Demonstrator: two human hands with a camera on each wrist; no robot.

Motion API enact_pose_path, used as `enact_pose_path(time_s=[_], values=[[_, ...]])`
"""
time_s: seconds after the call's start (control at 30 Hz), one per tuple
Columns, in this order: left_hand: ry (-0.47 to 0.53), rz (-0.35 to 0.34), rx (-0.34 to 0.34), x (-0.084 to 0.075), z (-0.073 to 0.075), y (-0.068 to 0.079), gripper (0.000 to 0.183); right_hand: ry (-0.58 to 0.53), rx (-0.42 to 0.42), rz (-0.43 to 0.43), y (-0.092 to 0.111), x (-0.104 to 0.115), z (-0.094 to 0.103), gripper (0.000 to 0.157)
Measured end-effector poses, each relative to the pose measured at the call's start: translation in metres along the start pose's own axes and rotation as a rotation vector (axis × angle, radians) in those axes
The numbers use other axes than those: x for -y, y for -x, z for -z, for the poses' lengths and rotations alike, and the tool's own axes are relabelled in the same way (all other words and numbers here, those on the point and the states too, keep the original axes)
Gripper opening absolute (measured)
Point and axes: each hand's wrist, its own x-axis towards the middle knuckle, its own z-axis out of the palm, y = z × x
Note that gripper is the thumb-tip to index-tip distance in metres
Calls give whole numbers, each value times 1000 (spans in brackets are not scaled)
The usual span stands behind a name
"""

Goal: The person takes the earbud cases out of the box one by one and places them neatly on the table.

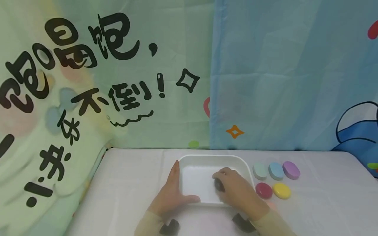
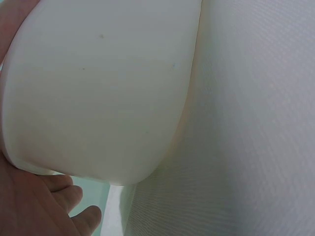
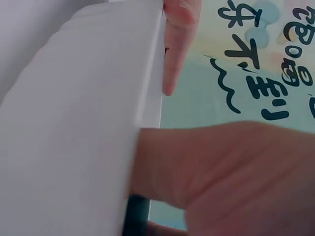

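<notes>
A shallow white tray [image 1: 196,177] with rounded corners lies on the table. My left hand [image 1: 169,193] touches its left side with straight fingers, the thumb lying along the front rim. The left wrist view has the tray's outer wall [image 2: 98,98] close up, with the left fingers [image 2: 69,196] at its lower end. Over the tray's right half, my right hand [image 1: 236,190] has its fingers curled round a dark rounded piece [image 1: 219,185]. Much of that piece is hidden by the hand. In the right wrist view, a dark teal edge [image 3: 135,216] shows beneath the right hand [image 3: 221,172].
Right of the tray lie smooth rounded pieces: pale green [image 1: 260,171], light blue [image 1: 276,171], purple [image 1: 291,170], red [image 1: 264,190] and yellow [image 1: 282,190]. A pink one [image 1: 271,206] is partly behind the right forearm. A printed curtain [image 1: 165,124] hangs along the table's back edge.
</notes>
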Motion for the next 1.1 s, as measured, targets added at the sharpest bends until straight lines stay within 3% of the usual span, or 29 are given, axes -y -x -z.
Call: enact_pose_path(time_s=[0.23, 0.93, 1.1], values=[[9, 3, 6, -1, 0, 0, 137, 14, -10, -61, 6, -4, 7, 44], [6, -5, 7, 0, 3, 1, 136, 63, -54, -8, 35, -30, 24, 48], [-2, 3, 21, 1, 2, -1, 137, 83, -65, -30, 43, -38, 27, 52]])
